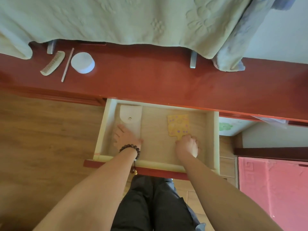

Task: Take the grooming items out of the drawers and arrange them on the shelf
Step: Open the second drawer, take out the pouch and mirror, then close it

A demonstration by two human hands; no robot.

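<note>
Nearest us, our dark trousers (150, 205) show between our two forearms, which reach forward into the open drawer (215, 139). Our left hand (125, 138), with a bead bracelet (131, 150) at the wrist, rests on the near end of the white pouch (130, 115) at the drawer's left side, fingers fairly straight and spread over it. Our right hand (187, 145) curls around the short handle of the yellow dotted hand mirror (178, 125), whose square body lies flat just beyond the knuckles, right of the drawer's middle and well apart from the pouch. Farther off, on the red shelf (158, 77), a comb (53, 63), a thin pink stick (67, 65) and a round white jar (82, 62) lie side by side at the far left. Beyond them hangs a pale green cloth (116, 19).
</note>
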